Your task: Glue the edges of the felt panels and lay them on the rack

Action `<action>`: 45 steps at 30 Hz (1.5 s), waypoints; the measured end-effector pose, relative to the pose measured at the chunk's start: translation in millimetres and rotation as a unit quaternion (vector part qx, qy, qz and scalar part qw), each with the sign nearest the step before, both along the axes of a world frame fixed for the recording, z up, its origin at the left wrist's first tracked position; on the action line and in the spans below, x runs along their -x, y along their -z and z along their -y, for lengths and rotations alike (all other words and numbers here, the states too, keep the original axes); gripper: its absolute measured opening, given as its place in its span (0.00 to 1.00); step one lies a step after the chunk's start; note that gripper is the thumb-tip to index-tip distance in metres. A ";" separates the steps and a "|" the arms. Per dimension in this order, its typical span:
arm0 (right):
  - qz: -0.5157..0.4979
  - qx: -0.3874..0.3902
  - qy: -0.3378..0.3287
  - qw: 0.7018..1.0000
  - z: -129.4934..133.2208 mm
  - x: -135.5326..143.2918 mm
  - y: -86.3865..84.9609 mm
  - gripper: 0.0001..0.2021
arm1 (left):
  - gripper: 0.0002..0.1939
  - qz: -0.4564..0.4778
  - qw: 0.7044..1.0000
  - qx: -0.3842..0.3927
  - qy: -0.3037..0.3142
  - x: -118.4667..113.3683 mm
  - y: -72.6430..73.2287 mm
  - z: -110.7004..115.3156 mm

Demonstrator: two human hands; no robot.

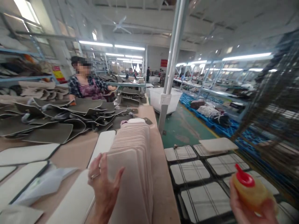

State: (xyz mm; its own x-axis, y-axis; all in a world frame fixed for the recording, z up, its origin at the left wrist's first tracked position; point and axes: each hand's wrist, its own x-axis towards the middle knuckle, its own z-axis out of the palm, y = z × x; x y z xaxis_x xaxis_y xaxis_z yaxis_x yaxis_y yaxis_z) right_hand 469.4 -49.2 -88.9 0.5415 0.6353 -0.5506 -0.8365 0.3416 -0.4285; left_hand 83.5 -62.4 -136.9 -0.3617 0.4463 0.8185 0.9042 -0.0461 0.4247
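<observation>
My left hand (pixel 104 183), with a ring on one finger, rests its spread fingers on the front panel of a long row of pale pink padded panels (pixel 130 174). The row leans in overlapping layers along the table's right side. At the lower right, my right hand (pixel 243 205) is wrapped round a squeeze bottle (pixel 253 189) of yellowish liquid with a red nozzle cap. The bottle is tilted, its nozzle pointing up and left. White panels with dark edges (pixel 25 154) lie flat on the table, left of the row.
Dark grey folded pieces (pixel 53 130) are piled across the table (pixel 167 193). Behind them is a person (pixel 86 84) in a checked shirt. A metal post (pixel 171 62) and a white bin (pixel 154 99) stand beyond. White panels (pixel 205 199) lie on a low rack at right.
</observation>
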 end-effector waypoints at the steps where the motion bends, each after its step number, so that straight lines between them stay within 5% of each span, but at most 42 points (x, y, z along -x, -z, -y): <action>1: 0.011 -0.004 -0.003 1.000 -2.1 4.8 -1.5 0.17 | 0.34 0.006 1.000 0.025 0.013 5.8 9.9 2.6; 6: 0.005 0.014 -0.055 0.998 -10.9 35.4 -9.6 0.18 | 0.39 0.148 0.986 0.069 0.008 26.8 34.0 0.3; 14: -0.014 -0.003 -0.065 0.998 -14.3 56.1 -13.5 0.18 | 0.28 0.284 0.957 0.048 0.038 31.9 14.1 13.1; 21: 0.005 0.001 -0.060 0.998 -3.9 67.3 -28.8 0.17 | 0.35 0.472 0.866 0.066 0.150 -2.1 9.5 27.2; 25: 0.065 -0.060 -0.063 0.994 2.0 51.9 -12.8 0.21 | 0.25 0.478 0.848 0.144 0.176 -23.1 2.4 35.3; 30: 0.155 -0.159 -0.031 0.975 15.3 19.0 0.0 0.25 | 0.24 0.443 0.822 0.205 0.294 -56.2 -30.3 31.5; 35: 0.257 -0.217 0.010 0.942 39.0 -12.8 -32.7 0.27 | 0.20 0.337 0.767 0.296 0.459 -90.8 -53.4 12.7; 40: 0.365 -0.268 -0.035 0.891 67.3 -48.3 -69.3 0.30 | 0.15 0.257 0.679 0.385 0.570 -128.7 -73.0 -6.8; 45: 0.396 -0.282 -0.047 0.873 90.0 -74.1 -91.5 0.38 | 0.16 0.154 0.565 0.478 0.654 -170.0 -112.1 -17.7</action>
